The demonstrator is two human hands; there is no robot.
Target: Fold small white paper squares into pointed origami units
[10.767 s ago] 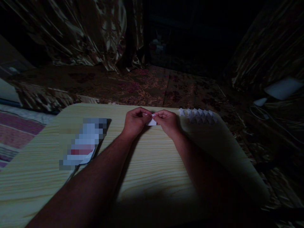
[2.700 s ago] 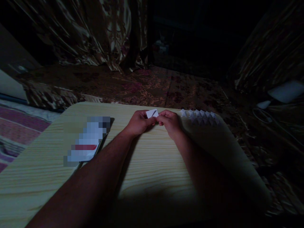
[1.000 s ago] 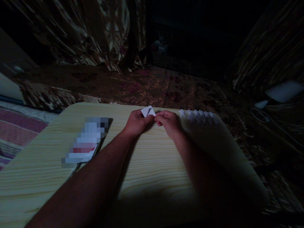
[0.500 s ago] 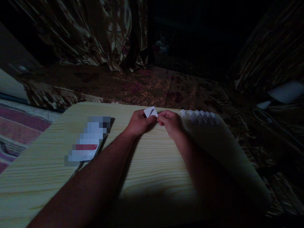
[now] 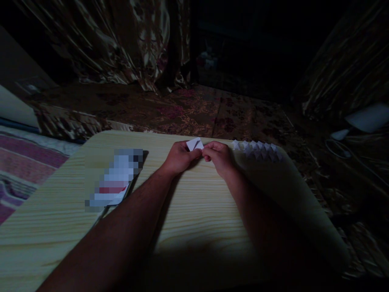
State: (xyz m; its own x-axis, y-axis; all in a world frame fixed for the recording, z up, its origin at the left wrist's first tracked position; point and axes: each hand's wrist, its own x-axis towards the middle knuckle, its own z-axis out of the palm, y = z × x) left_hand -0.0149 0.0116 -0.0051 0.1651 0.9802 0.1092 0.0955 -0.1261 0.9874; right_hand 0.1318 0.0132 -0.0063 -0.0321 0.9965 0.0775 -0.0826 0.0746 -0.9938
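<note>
A small folded white paper piece [image 5: 195, 144] is pinched between both my hands near the far edge of a light wooden table [image 5: 194, 211]. My left hand [image 5: 178, 157] grips its left side with closed fingers. My right hand [image 5: 219, 157] pinches its right corner, fingers curled. A row of several small folded white paper pieces [image 5: 257, 148] lies on the table just right of my right hand.
A blurred flat object [image 5: 117, 178] lies on the table to the left of my left forearm. Dark patterned fabric [image 5: 188, 109] covers the floor beyond the table, curtains [image 5: 100, 44] hang behind. A white object and cable [image 5: 349, 129] lie at the far right.
Over the last second the paper piece tilted slightly in my fingers. Both hands stayed at the same spot. About eleven seconds ago the paper was held lower, between the fingertips.
</note>
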